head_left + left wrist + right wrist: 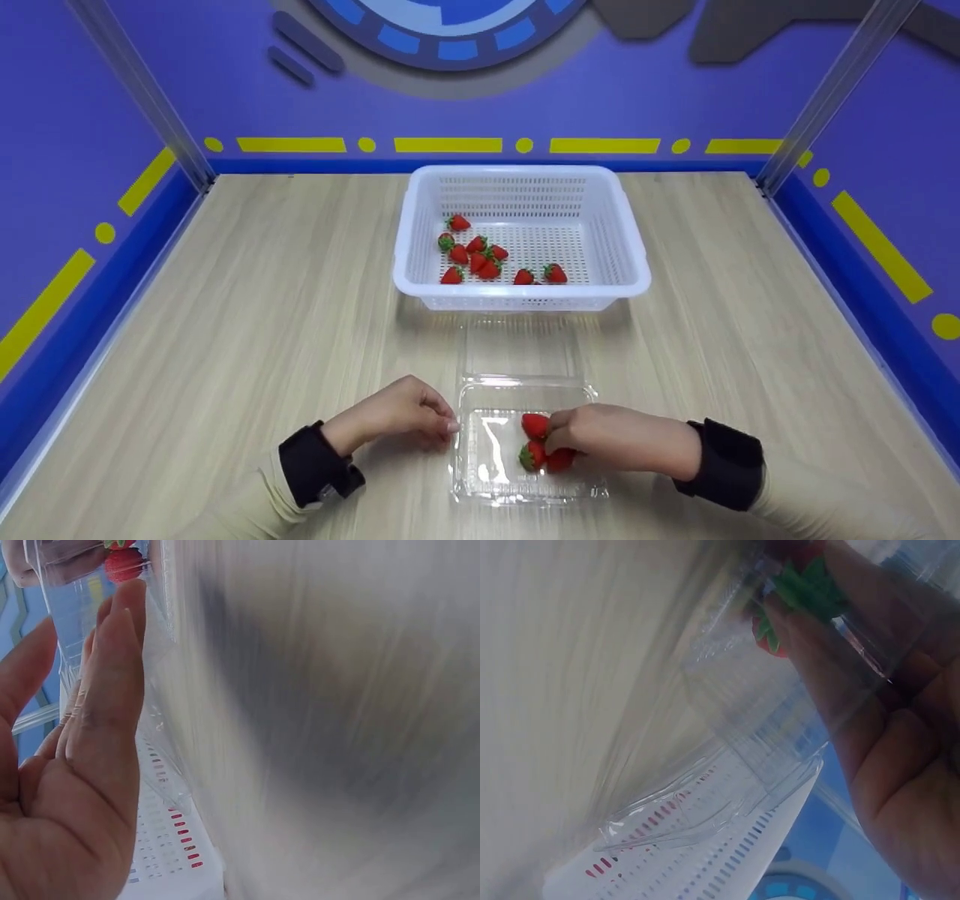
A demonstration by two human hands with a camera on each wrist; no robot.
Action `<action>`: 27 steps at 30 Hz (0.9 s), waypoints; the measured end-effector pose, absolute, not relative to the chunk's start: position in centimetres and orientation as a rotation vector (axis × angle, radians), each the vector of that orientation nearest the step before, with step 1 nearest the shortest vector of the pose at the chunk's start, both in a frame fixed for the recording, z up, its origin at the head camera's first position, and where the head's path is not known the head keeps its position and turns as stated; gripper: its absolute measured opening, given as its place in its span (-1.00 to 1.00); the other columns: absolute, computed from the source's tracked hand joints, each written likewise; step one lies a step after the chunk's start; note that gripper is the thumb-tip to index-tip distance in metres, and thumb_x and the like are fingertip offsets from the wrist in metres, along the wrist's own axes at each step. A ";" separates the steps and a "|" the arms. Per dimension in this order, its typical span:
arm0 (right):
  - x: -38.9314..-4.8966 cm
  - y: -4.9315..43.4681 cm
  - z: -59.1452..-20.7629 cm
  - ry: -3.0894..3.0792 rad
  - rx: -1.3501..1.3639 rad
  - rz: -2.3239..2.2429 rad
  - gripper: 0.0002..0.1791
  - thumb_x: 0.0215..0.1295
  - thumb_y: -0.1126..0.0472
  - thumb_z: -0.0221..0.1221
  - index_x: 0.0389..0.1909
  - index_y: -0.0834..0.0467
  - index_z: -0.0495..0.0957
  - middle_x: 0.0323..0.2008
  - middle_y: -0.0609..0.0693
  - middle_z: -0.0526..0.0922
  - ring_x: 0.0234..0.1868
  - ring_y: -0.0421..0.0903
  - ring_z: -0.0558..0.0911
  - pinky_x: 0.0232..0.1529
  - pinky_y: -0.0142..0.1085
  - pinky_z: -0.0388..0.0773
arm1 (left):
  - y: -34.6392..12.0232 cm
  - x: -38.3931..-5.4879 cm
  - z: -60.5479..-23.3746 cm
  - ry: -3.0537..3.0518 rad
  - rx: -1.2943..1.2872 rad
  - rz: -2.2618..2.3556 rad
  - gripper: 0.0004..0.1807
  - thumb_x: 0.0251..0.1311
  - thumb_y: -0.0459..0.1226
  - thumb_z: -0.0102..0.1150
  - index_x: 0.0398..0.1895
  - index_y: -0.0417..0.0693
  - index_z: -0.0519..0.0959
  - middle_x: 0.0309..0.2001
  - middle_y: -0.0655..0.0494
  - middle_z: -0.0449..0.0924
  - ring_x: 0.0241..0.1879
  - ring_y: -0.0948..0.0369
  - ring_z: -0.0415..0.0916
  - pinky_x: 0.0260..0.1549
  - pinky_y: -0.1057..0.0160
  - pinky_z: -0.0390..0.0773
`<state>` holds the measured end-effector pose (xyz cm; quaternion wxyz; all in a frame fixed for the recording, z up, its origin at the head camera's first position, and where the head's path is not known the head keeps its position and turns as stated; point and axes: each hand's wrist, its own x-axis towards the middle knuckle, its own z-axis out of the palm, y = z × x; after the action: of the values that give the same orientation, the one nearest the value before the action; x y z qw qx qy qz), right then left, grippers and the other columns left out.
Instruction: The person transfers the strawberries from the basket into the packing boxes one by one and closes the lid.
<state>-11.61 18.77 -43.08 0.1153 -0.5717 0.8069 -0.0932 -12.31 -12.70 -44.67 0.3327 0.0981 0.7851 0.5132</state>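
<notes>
A clear plastic clamshell box (pixel 487 487) lies unfolded near the front of the table, its lid (pixel 517 349) flat toward the back. Inside its right half are a strawberry (pixel 535 425), a second with green leaves (pixel 532 455) and a third (pixel 559 460) partly under the fingers. My right hand (pixel 619 437) reaches down into the box and pinches a strawberry; its green leaves (pixel 810 589) show between thumb and fingers in the right wrist view. At the box's left edge is my left hand (pixel 409 412), fingers loosely bent, thumb apart and nothing between them.
Behind the box stands a white perforated basket (pixel 522 291) with several strawberries (pixel 478 262), mostly in its left part. The wooden table (pixel 285 300) is bordered by blue panels (pixel 480 120) and metal posts at the back corners.
</notes>
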 end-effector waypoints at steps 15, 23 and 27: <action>-11.6 18.3 -43.2 2.399 -1.706 -0.163 -0.87 0.16 0.37 0.41 -0.33 0.09 0.73 -0.39 -0.14 0.71 -0.38 -0.34 0.61 -0.41 -0.64 0.46 | -12.4 -12.5 -45.0 2.027 0.300 1.360 -0.82 0.21 -0.38 0.34 -0.30 -0.43 0.70 -0.38 -0.22 0.79 -0.53 0.39 0.65 -0.42 0.45 0.66; -11.4 18.2 -43.0 2.435 -1.636 -0.111 -0.87 0.16 0.35 0.41 -0.36 0.07 0.69 -0.49 -0.13 0.59 -0.51 -0.34 0.40 -0.51 -0.61 0.30 | -12.5 -12.6 -44.4 2.112 0.387 1.259 -0.79 0.22 -0.31 0.35 -0.31 -0.39 0.72 -0.40 -0.21 0.78 -0.51 0.40 0.60 -0.43 0.46 0.60; -11.4 18.2 -43.0 2.453 -1.629 -0.084 -0.83 0.15 0.38 0.40 -0.31 0.06 0.69 -0.49 -0.13 0.58 -0.52 -0.34 0.39 -0.51 -0.60 0.30 | -12.8 -12.8 -44.0 2.185 0.472 1.135 -0.73 0.29 -0.19 0.34 -0.28 -0.28 0.75 -0.38 -0.22 0.78 -0.49 0.36 0.58 -0.47 0.45 0.47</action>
<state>-11.42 18.22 -42.98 0.0977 -0.5502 0.8288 -0.0285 -12.84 -12.79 -44.04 0.3119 0.1789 0.8282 0.4300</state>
